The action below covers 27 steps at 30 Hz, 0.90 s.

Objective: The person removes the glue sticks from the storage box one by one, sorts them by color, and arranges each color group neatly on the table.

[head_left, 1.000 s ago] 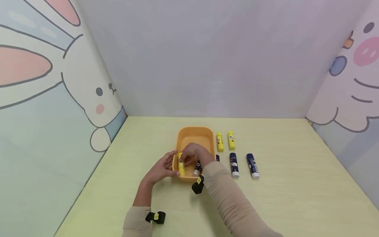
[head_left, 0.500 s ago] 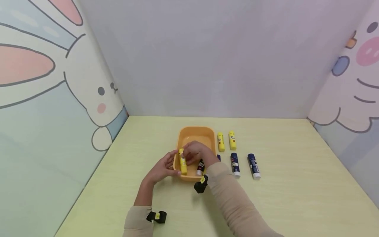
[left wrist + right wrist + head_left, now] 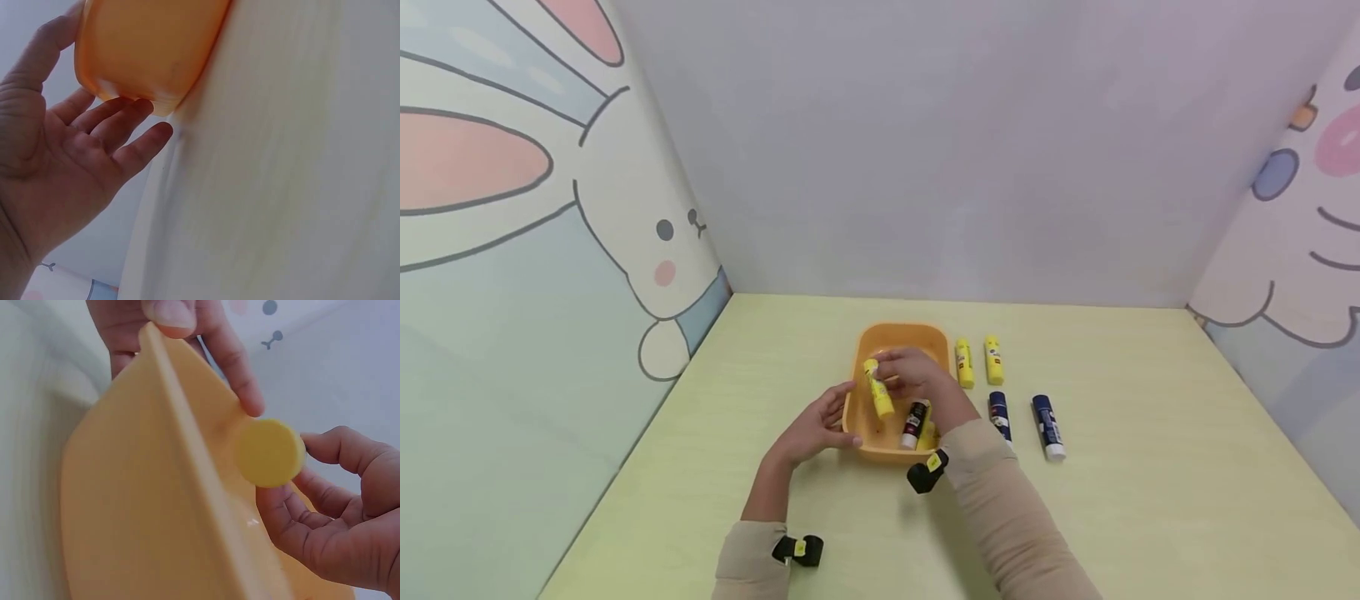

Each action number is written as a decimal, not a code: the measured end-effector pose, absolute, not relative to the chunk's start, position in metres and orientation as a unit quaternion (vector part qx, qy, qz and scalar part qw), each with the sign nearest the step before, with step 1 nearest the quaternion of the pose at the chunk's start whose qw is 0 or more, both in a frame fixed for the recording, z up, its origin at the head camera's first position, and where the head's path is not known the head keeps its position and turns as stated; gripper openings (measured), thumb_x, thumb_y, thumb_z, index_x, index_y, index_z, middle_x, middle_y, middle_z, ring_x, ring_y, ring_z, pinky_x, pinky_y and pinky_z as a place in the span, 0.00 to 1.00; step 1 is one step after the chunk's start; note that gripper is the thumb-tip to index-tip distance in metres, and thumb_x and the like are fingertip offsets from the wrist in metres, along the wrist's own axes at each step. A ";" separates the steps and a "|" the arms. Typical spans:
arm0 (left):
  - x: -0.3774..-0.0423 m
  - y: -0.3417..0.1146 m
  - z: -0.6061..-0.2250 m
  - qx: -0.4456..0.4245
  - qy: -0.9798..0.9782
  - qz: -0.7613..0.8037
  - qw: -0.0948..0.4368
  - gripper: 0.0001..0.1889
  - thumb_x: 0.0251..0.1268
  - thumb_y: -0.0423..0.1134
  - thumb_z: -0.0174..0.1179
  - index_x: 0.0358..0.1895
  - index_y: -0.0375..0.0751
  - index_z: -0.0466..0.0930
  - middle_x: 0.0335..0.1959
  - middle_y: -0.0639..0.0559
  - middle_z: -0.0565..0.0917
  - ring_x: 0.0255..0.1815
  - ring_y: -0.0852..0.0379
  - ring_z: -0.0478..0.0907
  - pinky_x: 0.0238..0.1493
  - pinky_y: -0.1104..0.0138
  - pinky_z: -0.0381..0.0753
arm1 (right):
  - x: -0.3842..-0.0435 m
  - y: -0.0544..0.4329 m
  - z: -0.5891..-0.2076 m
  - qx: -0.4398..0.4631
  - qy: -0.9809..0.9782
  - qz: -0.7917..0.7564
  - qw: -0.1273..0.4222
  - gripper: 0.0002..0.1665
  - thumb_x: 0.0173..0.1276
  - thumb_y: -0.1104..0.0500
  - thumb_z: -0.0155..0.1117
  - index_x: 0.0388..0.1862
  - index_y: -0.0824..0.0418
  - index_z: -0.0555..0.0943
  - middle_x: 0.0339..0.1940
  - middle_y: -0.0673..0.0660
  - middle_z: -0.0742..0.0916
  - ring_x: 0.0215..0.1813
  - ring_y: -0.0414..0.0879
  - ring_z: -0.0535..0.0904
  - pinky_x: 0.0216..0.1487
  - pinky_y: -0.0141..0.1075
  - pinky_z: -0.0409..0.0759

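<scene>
Right hand (image 3: 917, 377) pinching a yellow glue stick (image 3: 877, 388) by its upper end, tilted, lifted above the floor of the orange tub (image 3: 904, 332); in the right wrist view the round yellow cap (image 3: 270, 452) faces the lens, held between thumb and curled fingers (image 3: 337, 450). Left hand (image 3: 816, 429) spread against the tub's left wall from outside, fingers (image 3: 119, 122) straight along the orange plastic, thumb over the rim, bracing rather than gripping. Inside the tub, at the near end: a black-and-white stick (image 3: 913, 423) and another yellow one (image 3: 928, 435), side by side. On the counter (image 3: 1120, 500), right of the tub: two yellow sticks (image 3: 964, 363) (image 3: 993, 359) in a far row, two dark blue sticks (image 3: 999, 414) (image 3: 1048, 426) in a near row, the first blue one partly behind the right sleeve.

Judged as a lift out of the tub toward the rows on the counter. For a clean lift: pinch kept firm near the cap, since a smooth round body may swivel or slip; stick raised clear of the right rim before any sideways travel, to avoid catching the wall and dragging the tub. Brace with the left hand worth keeping until the stick is clear. Wrist held high over the blue stick under the sleeve. Set down parallel beside the other yellow ones, flat, to stop rolling
</scene>
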State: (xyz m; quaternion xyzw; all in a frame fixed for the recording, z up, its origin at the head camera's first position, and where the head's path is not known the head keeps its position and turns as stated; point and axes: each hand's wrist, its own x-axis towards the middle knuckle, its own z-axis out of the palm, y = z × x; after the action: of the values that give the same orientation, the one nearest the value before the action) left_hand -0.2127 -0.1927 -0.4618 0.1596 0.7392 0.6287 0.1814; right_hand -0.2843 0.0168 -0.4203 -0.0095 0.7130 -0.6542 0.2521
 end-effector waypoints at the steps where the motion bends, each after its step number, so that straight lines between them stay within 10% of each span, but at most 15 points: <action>1: -0.213 -0.193 -0.462 0.159 0.740 0.628 0.180 0.47 0.47 0.29 0.71 0.72 0.44 0.53 0.71 0.44 0.55 0.69 0.48 0.56 0.61 0.57 0.64 | -0.284 0.019 -0.418 -0.007 0.713 -0.656 0.248 0.23 0.61 0.65 0.63 0.56 0.63 0.74 0.46 0.59 0.80 0.44 0.53 0.79 0.41 0.43 0.79; 27: -0.210 -0.190 -0.459 0.149 0.753 0.617 0.173 0.49 0.45 0.31 0.72 0.72 0.45 0.53 0.71 0.45 0.57 0.66 0.46 0.60 0.59 0.58 0.68 | -0.277 0.090 -0.395 -0.002 0.716 -0.679 0.162 0.22 0.65 0.62 0.61 0.56 0.65 0.70 0.46 0.61 0.78 0.36 0.47 0.77 0.40 0.40 0.80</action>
State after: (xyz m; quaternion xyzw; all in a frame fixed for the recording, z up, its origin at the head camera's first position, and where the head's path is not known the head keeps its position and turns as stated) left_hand -0.2101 -0.1902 -0.4586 0.1494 0.7532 0.6168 0.1729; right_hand -0.2772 0.0898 -0.3952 -0.0024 0.7158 -0.6791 0.1624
